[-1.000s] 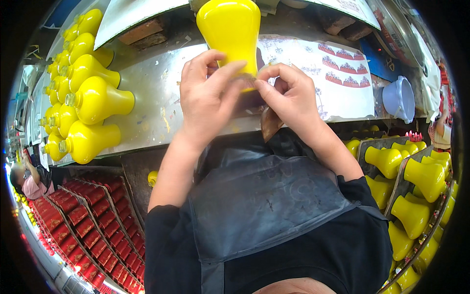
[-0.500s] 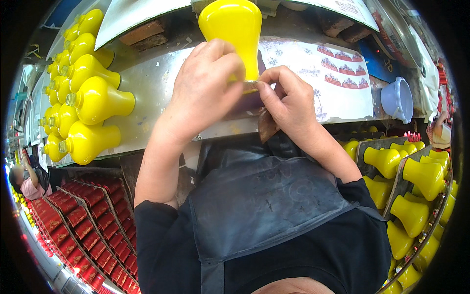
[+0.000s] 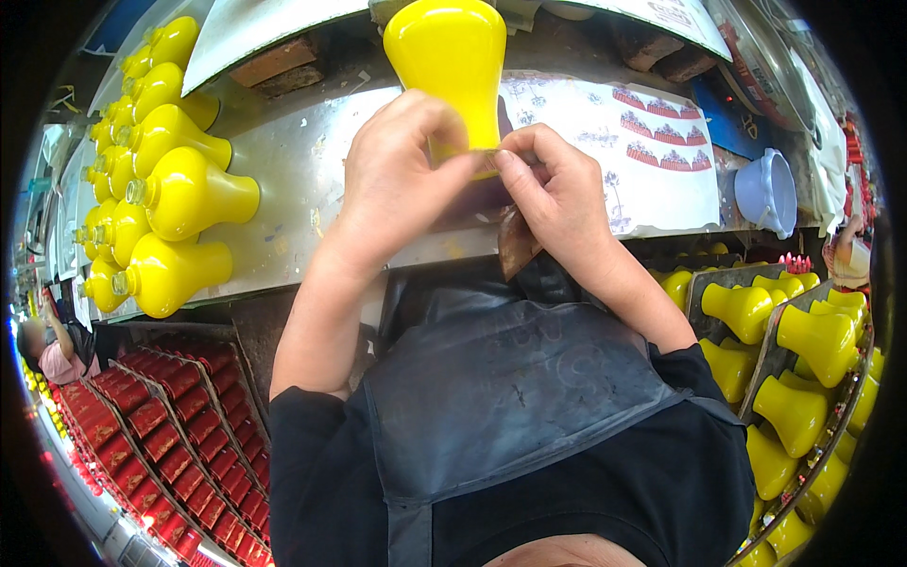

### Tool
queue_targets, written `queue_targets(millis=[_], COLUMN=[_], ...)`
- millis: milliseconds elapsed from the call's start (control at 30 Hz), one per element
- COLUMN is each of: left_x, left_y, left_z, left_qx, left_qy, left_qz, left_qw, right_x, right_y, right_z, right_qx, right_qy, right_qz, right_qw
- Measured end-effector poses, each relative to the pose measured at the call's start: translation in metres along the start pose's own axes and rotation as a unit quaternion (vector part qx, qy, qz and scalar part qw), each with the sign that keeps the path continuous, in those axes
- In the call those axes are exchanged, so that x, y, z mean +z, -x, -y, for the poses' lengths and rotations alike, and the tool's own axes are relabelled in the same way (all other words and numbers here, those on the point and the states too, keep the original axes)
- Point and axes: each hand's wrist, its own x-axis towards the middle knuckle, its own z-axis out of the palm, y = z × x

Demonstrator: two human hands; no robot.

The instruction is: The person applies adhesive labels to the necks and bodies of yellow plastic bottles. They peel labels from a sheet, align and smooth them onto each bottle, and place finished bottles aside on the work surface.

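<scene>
A glossy yellow bottle [image 3: 449, 47] lies on the worktable ahead of me, its narrower end toward me. My left hand [image 3: 402, 180] is at that end, thumb and fingers drawn together and slightly blurred. Close by on the right, my right hand [image 3: 557, 184] pinches with thumb and forefinger. The fingertips of both hands meet at a small thin strip [image 3: 487, 159], too small to name. Out of my right palm sticks a flat brown scraper-like piece [image 3: 518, 244]. A printed decal sheet [image 3: 652, 180] lies to the right of the bottle.
Several yellow bottles [image 3: 189, 194] lie stacked at the table's left. A pale blue bucket [image 3: 766, 192] stands at the right end. Racks of yellow bottles [image 3: 794, 414] fill the lower right, red pieces [image 3: 161, 439] the lower left. Another person [image 3: 64, 354] is far left.
My left hand has turned a little, and its thumb has come in closer to my right fingertips. My right hand has barely shifted. The bottle stays in place.
</scene>
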Motion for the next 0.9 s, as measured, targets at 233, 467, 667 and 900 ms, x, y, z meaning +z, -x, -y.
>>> queue_targets(millis=[233,467,667,900], left_x=[0.033,0.053,0.049,0.05], left_y=[0.027,0.04,0.037,0.036], left_z=[0.017,0.021,0.02,0.019], left_qx=[-0.123,-0.135,-0.134,-0.158], left_qy=[0.164,0.161,0.222,0.226], left_qz=[-0.17,-0.142,-0.139,-0.143], left_qw=[0.964,0.967,0.956,0.95], right_x=[-0.001,-0.004,-0.011,-0.01], right_y=[-0.001,-0.009,-0.017,-0.027], right_z=[-0.004,-0.006,0.001,0.001], right_qx=[0.037,0.094,-0.003,-0.161], right_qy=[-0.033,-0.01,0.005,0.144], right_qz=[0.015,0.001,0.044,0.01], right_qw=[0.999,0.995,0.999,0.976])
